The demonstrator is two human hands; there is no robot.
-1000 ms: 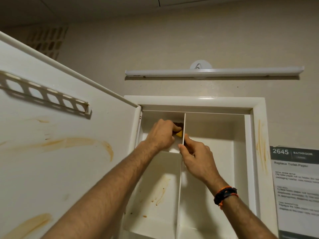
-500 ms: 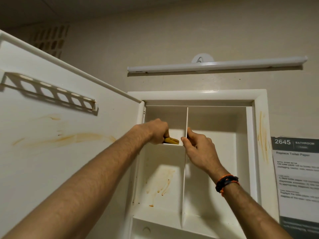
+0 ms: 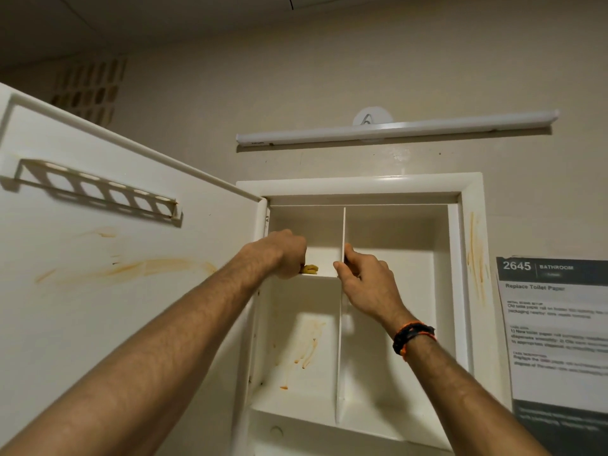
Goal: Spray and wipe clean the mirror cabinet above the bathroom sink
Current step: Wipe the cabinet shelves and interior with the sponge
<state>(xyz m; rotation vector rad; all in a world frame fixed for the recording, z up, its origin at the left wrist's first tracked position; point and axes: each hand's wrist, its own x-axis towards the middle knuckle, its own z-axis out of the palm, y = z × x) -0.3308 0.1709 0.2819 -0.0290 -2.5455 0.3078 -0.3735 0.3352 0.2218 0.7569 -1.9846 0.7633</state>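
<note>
A beige bathroom wall carries a tube light (image 3: 394, 128) above the white cabinet (image 3: 358, 184), and a printed notice (image 3: 556, 324) hangs at the right. The cabinet door (image 3: 115, 258) stands swung open to the left, its inner face streaked orange-brown, with a slotted rack (image 3: 98, 189) near its top edge. More streaks mark the back of the lower left compartment and the frame's right side. The left hand (image 3: 283, 253) rests at the front edge of the small upper-left shelf (image 3: 324, 274), fingers curled round a yellow cloth (image 3: 310, 269) that lies on that shelf. The right hand (image 3: 365, 281), with a wristband (image 3: 413, 335), pinches the front edge of the upright divider (image 3: 342, 324) between thumb and fingers.
</note>
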